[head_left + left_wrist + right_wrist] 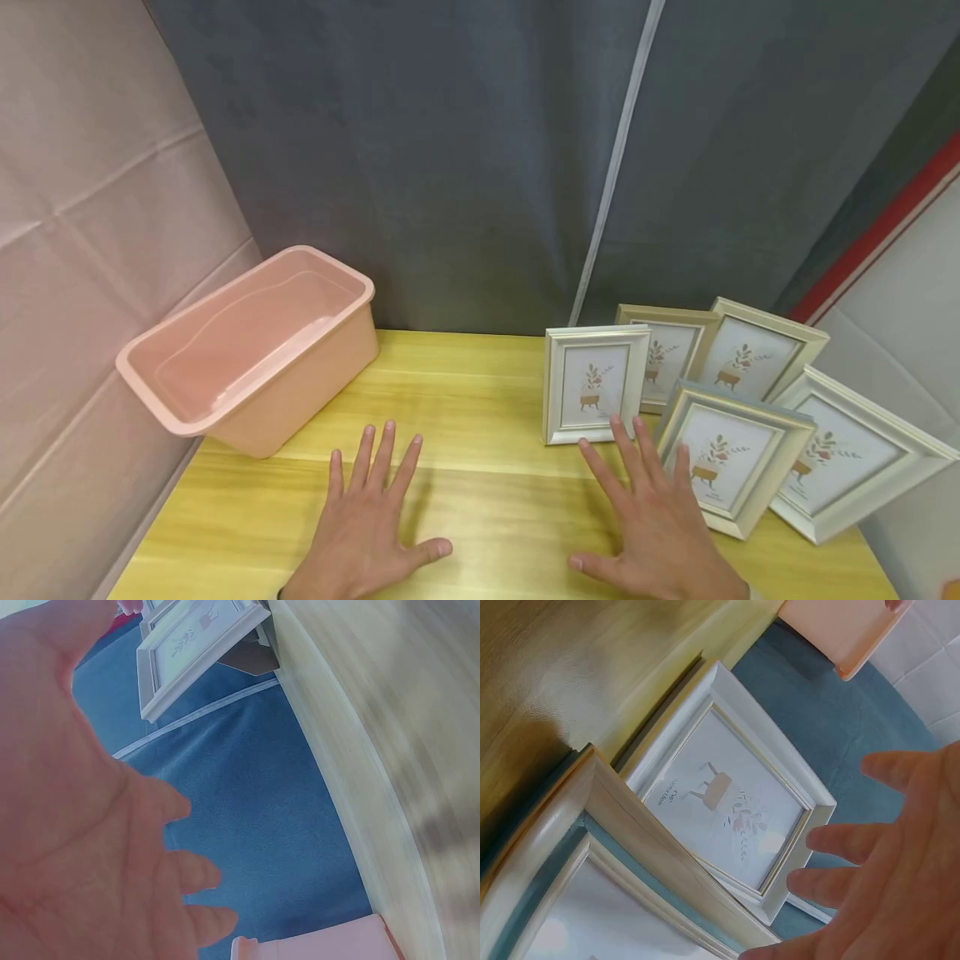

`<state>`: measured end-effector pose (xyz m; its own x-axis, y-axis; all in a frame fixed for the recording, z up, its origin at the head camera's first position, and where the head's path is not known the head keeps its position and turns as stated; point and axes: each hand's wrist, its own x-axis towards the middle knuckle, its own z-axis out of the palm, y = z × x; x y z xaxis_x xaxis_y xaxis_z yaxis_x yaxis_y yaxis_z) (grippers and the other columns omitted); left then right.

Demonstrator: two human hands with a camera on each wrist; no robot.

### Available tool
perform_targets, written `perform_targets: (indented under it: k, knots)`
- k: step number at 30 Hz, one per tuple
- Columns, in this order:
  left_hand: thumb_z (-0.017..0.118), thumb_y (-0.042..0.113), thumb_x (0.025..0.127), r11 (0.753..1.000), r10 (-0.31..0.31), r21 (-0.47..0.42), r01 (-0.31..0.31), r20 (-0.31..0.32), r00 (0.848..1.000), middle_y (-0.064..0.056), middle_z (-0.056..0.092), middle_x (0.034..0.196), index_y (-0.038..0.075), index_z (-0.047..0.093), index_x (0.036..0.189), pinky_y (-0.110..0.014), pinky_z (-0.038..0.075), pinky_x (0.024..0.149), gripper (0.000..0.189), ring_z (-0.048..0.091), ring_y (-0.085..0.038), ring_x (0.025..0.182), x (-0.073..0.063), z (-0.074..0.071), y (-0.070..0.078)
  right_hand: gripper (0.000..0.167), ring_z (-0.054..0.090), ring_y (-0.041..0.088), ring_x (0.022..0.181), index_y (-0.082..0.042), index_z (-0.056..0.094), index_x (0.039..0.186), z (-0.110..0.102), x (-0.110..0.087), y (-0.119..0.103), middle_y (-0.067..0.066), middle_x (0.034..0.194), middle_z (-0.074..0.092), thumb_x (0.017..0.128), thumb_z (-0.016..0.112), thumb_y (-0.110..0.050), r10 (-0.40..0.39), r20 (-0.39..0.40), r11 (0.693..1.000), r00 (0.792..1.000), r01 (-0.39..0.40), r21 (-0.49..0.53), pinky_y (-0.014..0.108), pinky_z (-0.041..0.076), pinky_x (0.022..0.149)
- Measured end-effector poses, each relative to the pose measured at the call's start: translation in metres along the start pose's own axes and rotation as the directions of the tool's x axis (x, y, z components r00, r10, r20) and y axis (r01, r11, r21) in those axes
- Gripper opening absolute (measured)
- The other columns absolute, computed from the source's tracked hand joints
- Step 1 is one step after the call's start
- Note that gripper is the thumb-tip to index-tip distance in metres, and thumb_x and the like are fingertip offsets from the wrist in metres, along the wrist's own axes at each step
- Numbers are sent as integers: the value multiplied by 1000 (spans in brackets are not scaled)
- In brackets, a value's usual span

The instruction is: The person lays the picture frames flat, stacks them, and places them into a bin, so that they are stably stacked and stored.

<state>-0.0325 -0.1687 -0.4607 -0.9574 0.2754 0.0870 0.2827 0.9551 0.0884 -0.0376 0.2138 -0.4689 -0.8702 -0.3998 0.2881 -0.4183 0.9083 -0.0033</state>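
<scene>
My left hand (367,525) hovers palm down over the wooden table, fingers spread, holding nothing. To its upper left sits a pink plastic bin (300,383), which looks bare inside. My right hand (656,521) is also spread and holds nothing. It is nearest a white picture frame (553,387) and a grey-blue and cream picture frame (776,467), partly covering both in the head view. Behind these stand a tan frame (678,317) and a cream frame (810,342). A larger white frame (915,467) leans at the far right. Each frame shows a potted-plant print.
The yellow wood-grain table (465,400) meets a dark grey curtain (420,167) at the back. A pale pink cloth wall (82,217) stands on the left. On the right are a red strip (885,225) and a whitish panel (915,317).
</scene>
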Motion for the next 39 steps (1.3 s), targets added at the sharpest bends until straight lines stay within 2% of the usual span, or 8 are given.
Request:
perform_targets:
  k: [5,9,12,16,19,24,31,39]
  knots:
    - [64,93,74,1000,-3,-7,3,-6,1000,-19,15,177,23,23,170,-78,17,123,126,13,-45,163,1,-1,-1,119,19,47,160,-32,39,164,-3,0,1,14,178,14,67,69,-93,-16,-44,999,999,17,34,80,34,111]
    - [67,89,75,1000,-11,-24,11,-5,1000,-19,17,176,22,26,169,-76,20,124,123,16,-46,162,2,-1,-3,108,24,46,159,-24,49,159,-4,0,2,17,175,23,75,66,-90,-49,-118,996,992,58,73,58,11,133]
    - [69,84,79,999,-10,-33,10,-11,1000,-19,19,176,21,28,169,-73,25,124,117,19,-46,162,3,-2,-4,102,33,45,154,-20,52,156,-6,0,3,18,172,30,80,63,-87,-52,-167,992,984,71,105,30,-3,134]
    - [69,78,85,999,-3,-38,2,-40,999,-18,23,175,21,31,168,-68,31,124,108,26,-44,160,5,-4,-4,96,47,42,144,-15,57,152,-7,1,5,18,166,41,82,69,-80,-20,-225,988,974,54,146,48,35,127]
    - [69,73,88,999,2,-39,-4,-68,998,-18,27,174,20,34,167,-65,36,123,101,30,-43,159,7,-5,-4,91,52,39,139,-12,60,148,-8,2,5,18,160,48,82,74,-73,9,-263,981,965,43,190,40,48,114]
    - [70,67,92,998,-1,-61,-4,-95,995,-17,33,172,19,39,164,-63,41,120,92,36,-42,156,8,-6,-3,85,58,39,130,-7,64,143,-8,5,6,20,152,56,89,68,-72,13,-324,966,946,72,250,10,14,124]
    - [72,63,93,994,-7,-109,-7,-127,992,-14,39,169,20,42,162,-64,51,109,87,44,-38,151,7,-5,-3,79,63,38,115,-3,66,138,-9,12,6,21,141,64,97,57,-70,-13,-469,950,883,157,270,11,22,123]
    - [78,57,90,986,3,-165,-38,-209,978,-11,50,160,18,47,158,-60,58,98,84,56,-36,140,10,1,-2,75,65,35,109,-3,68,137,-18,17,16,19,129,70,98,60,-66,14,-504,943,864,155,293,12,32,114]
